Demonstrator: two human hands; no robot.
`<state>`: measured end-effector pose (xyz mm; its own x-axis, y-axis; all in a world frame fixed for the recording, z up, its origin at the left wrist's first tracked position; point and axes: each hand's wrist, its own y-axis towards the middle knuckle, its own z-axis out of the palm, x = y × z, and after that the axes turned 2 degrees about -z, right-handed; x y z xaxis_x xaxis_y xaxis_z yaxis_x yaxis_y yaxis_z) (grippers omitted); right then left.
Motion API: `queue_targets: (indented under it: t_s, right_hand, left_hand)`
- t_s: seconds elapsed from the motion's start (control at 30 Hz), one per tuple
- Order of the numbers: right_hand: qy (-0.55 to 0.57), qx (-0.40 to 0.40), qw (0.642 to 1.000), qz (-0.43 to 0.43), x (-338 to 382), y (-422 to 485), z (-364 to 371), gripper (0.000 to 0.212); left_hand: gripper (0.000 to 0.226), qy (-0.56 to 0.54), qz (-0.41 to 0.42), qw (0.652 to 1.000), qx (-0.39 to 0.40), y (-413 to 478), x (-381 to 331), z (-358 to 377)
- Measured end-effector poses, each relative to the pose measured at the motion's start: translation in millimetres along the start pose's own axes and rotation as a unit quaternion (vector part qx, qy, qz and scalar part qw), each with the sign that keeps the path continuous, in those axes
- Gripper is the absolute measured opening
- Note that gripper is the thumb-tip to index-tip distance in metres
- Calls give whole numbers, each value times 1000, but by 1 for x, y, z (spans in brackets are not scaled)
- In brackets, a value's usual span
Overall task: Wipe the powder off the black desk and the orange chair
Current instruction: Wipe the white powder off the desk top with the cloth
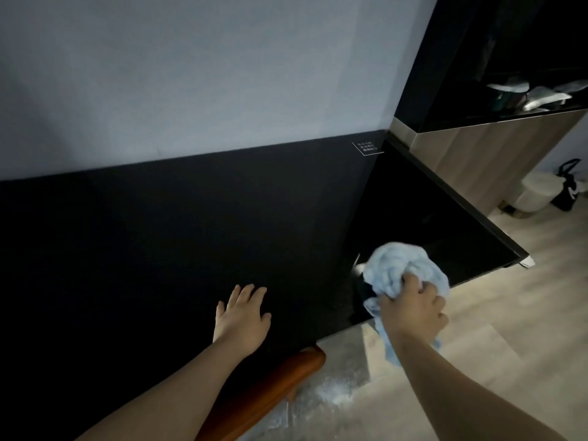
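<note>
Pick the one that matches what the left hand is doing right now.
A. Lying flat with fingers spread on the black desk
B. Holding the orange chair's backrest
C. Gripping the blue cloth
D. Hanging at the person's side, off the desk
A: the left hand lies palm down with straight, spread fingers on the black desk, while the right hand grips the bunched blue cloth near the desk's front edge.

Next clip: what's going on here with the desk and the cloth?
A person is cleaning a black desk. The right hand grips a bunched light blue cloth at the desk's right end, while the left hand rests flat on the top. White powder lies on the floor beside the orange chair.
</note>
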<state>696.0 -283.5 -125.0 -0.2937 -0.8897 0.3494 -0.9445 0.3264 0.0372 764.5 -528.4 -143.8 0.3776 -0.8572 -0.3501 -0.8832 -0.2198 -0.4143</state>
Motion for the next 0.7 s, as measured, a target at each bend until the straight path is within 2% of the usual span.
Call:
queue_targets:
  t_s: [0.1,0.17,0.23,0.3,0.43,0.57,0.63,0.7]
  right_hand:
    - [49,-44,981,-184,42,-20,8,53]
    - [9,23,946,-323,65,-41,22,55]
    - [-40,93,921,-376,66,-51,40,56]
    - [-65,110,940,-317,49,-46,46,58]
    - [-113,58,979,-160,-4,-18,32,61]
    - [-64,28,997,26,-32,4,7,52]
    - [-36,-18,998,44,-28,5,3,48]
    - [7,-54,998,3,-12,1,-1,51]
  left_hand:
    - [58,-8,-1,1000,-17,6,9,-4]
    - [57,0,-9,999,-38,8,15,-4]
    - [55,11,-7,999,-47,9,21,-3]
    - [58,24,-2,999,-32,9,25,-3]
    - [61,24,15,1000,-6,8,26,-5]
    - [60,27,25,999,7,4,25,-11]
    - [61,26,27,999,9,2,24,-14]
    - [61,18,29,999,4,1,21,-16]
